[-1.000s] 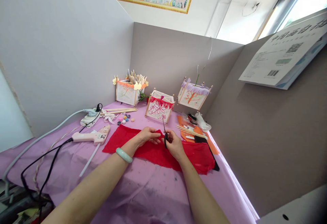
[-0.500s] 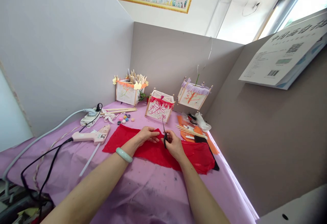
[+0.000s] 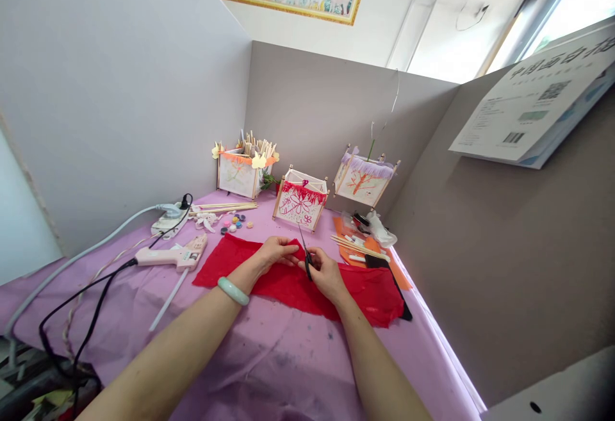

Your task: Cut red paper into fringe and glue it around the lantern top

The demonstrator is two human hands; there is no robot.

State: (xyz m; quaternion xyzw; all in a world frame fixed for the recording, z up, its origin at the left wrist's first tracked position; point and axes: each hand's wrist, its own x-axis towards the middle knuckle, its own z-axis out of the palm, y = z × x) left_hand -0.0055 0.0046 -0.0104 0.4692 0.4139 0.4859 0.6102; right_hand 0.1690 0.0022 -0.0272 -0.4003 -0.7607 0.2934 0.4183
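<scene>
A long piece of red fabric [image 3: 298,289] lies across the purple-covered table, its far edge pinched up in my left hand [image 3: 275,255]. A pale green bangle [image 3: 233,291] circles that wrist. My right hand [image 3: 327,275] grips a pair of black-handled scissors [image 3: 308,266] at the raised edge, close beside the left fingertips. The thin blades point away from me, up and slightly left. Whether they stand apart or together is too small to tell. Just beyond the blades stands a white lantern-like box [image 3: 300,208] with red fringe and a drawn flower.
At left lie a pink glue gun [image 3: 173,257], a power strip [image 3: 164,225] and trailing cables. Small paint pots [image 3: 236,222] and wooden sticks [image 3: 225,207] sit behind the fabric. Two more decorated boxes [image 3: 239,176] stand farther back. Orange sheets [image 3: 401,275] lie at right, near the partition.
The scissors have tilted left, their tips swinging from near upright to a leftward slant. My right hand has shifted slightly left. The left hand stays almost still on the fabric.
</scene>
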